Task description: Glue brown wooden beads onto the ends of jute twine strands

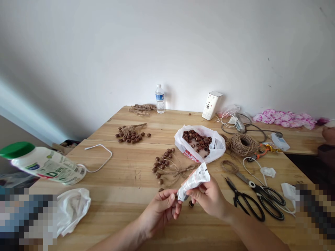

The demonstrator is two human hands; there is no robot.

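White tube with dark print, flat end toward 2 o'clock, at 5 o'clock from view centre above the table, gripped by the right hand, left hand pinched narrow at its lower end, any held item impossible to tell

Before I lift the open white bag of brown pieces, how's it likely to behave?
The white bag will probably sag, since its thin sides are crumpled. Its loose brown pieces may slide together as it moves. With the mouth gaping wide, tilting it could spill some.
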